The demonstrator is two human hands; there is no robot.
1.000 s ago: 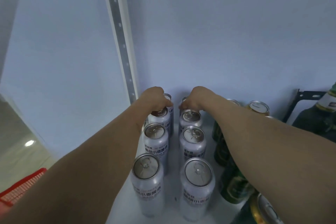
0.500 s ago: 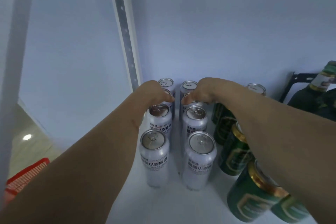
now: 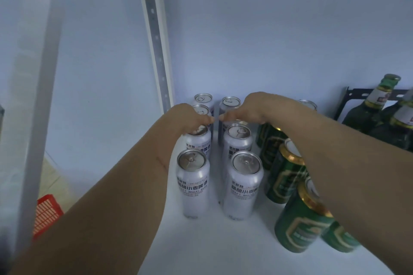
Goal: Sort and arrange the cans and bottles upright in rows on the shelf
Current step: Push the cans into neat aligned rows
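Note:
Tall white cans (image 3: 193, 183) stand upright in two columns on the white shelf (image 3: 223, 243), several deep. My left hand (image 3: 190, 118) has its fingers curled round the top of the third can in the left column, its palm over the second can (image 3: 199, 143). My right hand (image 3: 248, 109) is curled over the third can of the right column, which it mostly hides. The fingertips of both hands nearly meet. Two rear cans (image 3: 230, 102) show behind the hands.
Green cans (image 3: 283, 174) stand in a looser line right of the white ones, under my right forearm. Green bottles (image 3: 380, 107) lean against a black bracket (image 3: 355, 94) at far right. A slotted upright (image 3: 156, 35) rises at left; a red basket (image 3: 47, 212) sits below.
Both hands drew back from the rear cans to the third row. The view pulled back and lower, showing more green cans and the bottles.

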